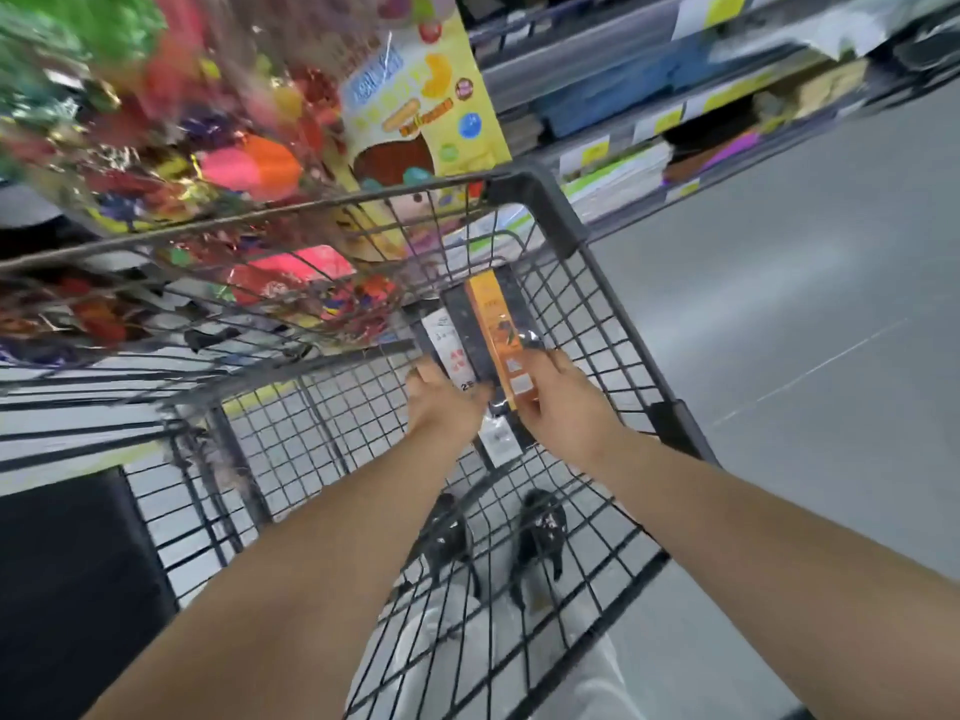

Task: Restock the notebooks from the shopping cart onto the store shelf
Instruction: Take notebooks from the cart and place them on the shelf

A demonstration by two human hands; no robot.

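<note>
Forearms (pixel 322 563) deep in the shopping cart (pixel 540 200), my left hand (pixel 441 402) and right hand (pixel 566 402) clasp notebooks (pixel 488 324); next, I judge, a lift toward the store shelf (pixel 649 148)

Shopping cart (pixel 535 200): dark grey wire grid, black corner caps.
Notebook pack (pixel 493 335): orange band on dark navy, fine pale speckle.
White-labelled pack (pixel 441 345) beside it: white, red marks.
Shelf (pixel 571 65): grey rails, yellow price tags (pixel 595 150), blue stacks (pixel 613 90).
Tall packet (pixel 426 111): yellow, cartoon print, blue and red dots.
Foil wrappers (pixel 156 122): mixed pink, orange, green, gold.
Floor (pixel 779 304): plain grey.
Shoes (pixel 540 532): black, white flecks.
Trousers (pixel 452 657): pale grey.
</note>
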